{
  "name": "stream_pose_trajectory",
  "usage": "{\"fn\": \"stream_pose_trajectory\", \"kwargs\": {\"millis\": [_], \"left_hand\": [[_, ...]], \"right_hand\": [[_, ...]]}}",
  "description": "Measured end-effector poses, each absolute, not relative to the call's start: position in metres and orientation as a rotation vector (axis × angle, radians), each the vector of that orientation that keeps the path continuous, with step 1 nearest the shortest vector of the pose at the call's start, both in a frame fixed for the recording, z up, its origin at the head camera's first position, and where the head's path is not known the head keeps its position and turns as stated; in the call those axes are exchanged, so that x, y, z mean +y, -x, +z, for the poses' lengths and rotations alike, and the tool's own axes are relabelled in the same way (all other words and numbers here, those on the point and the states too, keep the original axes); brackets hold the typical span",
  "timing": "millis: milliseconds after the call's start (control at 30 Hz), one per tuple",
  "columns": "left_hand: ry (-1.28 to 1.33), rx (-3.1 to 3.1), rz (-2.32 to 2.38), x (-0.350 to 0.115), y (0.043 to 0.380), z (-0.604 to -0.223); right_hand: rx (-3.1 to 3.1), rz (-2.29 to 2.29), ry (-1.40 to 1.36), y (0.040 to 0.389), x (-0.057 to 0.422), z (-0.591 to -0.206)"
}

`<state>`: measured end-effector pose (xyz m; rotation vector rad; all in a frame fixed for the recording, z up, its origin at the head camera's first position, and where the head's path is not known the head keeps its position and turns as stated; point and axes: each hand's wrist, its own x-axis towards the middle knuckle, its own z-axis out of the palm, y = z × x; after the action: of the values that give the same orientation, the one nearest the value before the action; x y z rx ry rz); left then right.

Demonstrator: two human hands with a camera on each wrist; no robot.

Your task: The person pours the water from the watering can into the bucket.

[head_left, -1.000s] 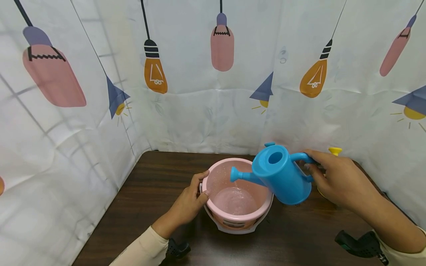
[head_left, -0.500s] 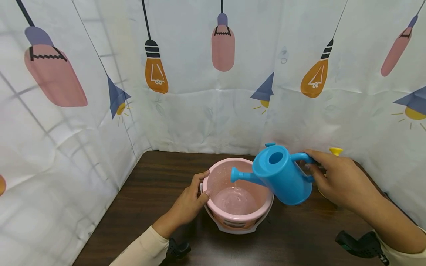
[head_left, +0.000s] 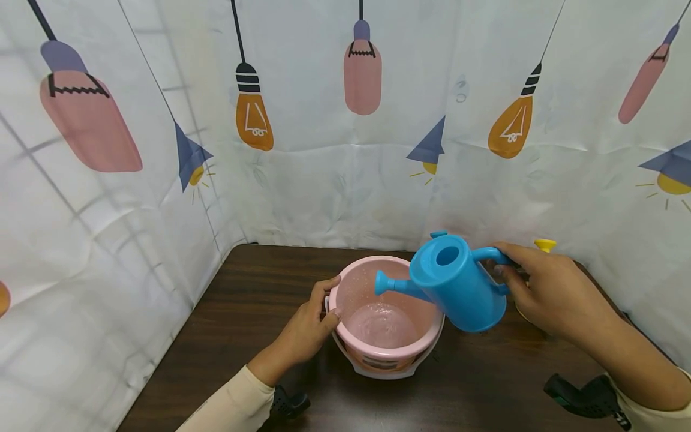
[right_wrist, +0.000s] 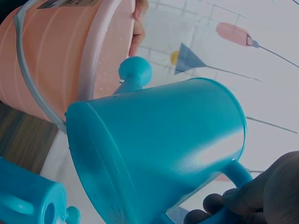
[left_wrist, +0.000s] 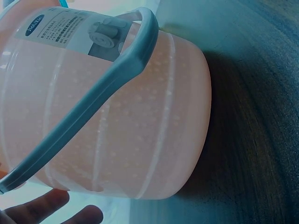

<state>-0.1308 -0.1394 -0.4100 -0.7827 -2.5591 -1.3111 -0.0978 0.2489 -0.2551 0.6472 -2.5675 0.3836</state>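
A pink bucket (head_left: 399,353) with a pale carrying handle (left_wrist: 93,100) stands on the dark wooden table. Rippling water (head_left: 380,327) lies at its bottom. On the bucket's left side, my left hand (head_left: 308,327) holds the rim with fingers and thumb. My right hand (head_left: 545,288) grips the handle of a blue watering can (head_left: 459,282). The can is raised and tilted, its spout (head_left: 396,287) pointing left over the bucket's opening. From the right wrist, the can's body hides part of the bucket.
A yellow flared piece (head_left: 544,245) shows behind my right hand, the rest of it mostly hidden. Low in the right wrist view stands another blue vessel (right_wrist: 28,196) with a handle. A printed white curtain (head_left: 324,192) borders the table (head_left: 259,288) at the back and left.
Both hands, the bucket and the tilted watering can stay almost where they were. The water's ripples and splashes in the bucket shift slightly.
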Motion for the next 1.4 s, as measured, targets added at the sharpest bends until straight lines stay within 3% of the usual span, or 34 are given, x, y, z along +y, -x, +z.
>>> {"fn": "stream_pose_trajectory", "kwargs": {"millis": [1400], "left_hand": [[0.805,-2.543,-1.322,-0.1398,0.1313,-0.4111]], "right_hand": [[-2.548,0.378,-0.668,0.0984,0.2498,-0.2558]]}}
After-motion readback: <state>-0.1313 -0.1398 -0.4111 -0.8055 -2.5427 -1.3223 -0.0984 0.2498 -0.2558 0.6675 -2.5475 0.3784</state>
